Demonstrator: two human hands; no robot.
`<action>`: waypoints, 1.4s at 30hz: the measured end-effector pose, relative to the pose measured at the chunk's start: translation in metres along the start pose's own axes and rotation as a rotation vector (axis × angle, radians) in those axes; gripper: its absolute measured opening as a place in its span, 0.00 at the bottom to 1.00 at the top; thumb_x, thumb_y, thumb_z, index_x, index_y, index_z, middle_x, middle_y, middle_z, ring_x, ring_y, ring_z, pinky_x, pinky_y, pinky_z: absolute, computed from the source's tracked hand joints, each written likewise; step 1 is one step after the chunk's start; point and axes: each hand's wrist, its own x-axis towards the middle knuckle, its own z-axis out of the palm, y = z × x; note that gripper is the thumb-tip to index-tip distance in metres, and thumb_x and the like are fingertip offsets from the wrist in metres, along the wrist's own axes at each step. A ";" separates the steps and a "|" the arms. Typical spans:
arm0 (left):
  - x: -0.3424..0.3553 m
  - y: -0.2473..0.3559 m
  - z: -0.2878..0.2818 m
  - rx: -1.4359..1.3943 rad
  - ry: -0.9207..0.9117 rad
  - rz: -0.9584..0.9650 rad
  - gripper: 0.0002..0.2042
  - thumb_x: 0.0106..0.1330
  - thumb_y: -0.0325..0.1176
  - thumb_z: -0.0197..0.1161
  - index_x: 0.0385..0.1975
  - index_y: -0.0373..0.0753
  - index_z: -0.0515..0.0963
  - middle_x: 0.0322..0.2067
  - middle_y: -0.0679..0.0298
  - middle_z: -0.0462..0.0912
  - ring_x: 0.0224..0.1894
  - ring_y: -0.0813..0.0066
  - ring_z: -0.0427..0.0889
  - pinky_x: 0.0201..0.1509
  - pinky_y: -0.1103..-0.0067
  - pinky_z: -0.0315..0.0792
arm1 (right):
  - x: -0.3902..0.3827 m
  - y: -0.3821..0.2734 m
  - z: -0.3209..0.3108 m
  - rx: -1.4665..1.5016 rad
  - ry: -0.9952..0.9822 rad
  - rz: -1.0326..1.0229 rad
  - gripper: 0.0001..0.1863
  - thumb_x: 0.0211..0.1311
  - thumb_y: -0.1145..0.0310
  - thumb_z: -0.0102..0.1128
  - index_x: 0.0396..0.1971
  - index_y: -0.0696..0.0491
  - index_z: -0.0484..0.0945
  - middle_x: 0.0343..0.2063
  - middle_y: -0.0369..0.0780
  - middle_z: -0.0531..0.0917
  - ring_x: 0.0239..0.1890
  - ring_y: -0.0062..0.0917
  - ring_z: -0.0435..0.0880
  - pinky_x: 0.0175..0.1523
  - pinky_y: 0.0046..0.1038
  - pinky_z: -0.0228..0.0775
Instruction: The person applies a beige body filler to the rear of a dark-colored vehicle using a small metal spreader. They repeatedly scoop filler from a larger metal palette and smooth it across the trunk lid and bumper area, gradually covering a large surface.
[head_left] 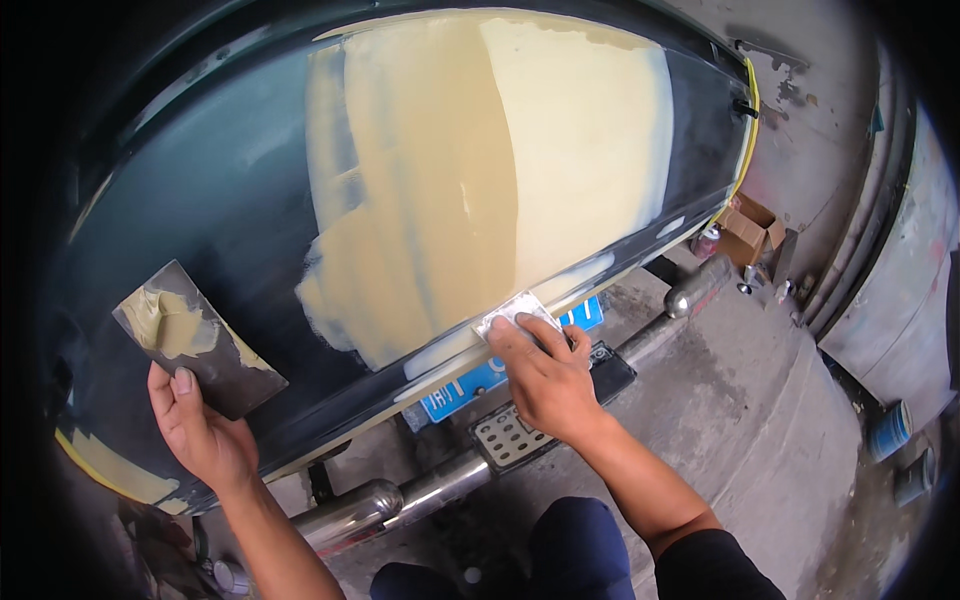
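Note:
A dark vehicle panel (230, 190) fills the upper view, its middle covered with beige body filler (430, 190), darker on the left and paler on the right. My left hand (205, 430) grips a flat dark plate (245, 375) by its lower edge; a lump of beige filler (175, 325) lies on the plate. In my right hand (550, 385) is a small pale putty spreader (513, 307), pinched between thumb and fingers. The spreader rests at the panel's lower edge, under the filler area. My right fingers partly hide it.
Below the panel are a blue licence plate (455, 398), a chrome bumper bar (440, 497) and a perforated step plate (508, 440). A cardboard box (745, 230) and a can (706, 241) sit on the right. Blue tins (890, 432) stand farther right beside a grey panel (895, 300).

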 end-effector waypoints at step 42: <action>-0.003 0.000 0.009 0.004 0.033 -0.009 0.18 0.77 0.29 0.56 0.63 0.28 0.69 0.56 0.54 0.80 0.58 0.72 0.78 0.67 0.75 0.68 | 0.072 -0.012 -0.070 0.007 -0.077 0.021 0.32 0.57 0.83 0.55 0.64 0.52 0.73 0.61 0.38 0.81 0.61 0.38 0.76 0.52 0.47 0.61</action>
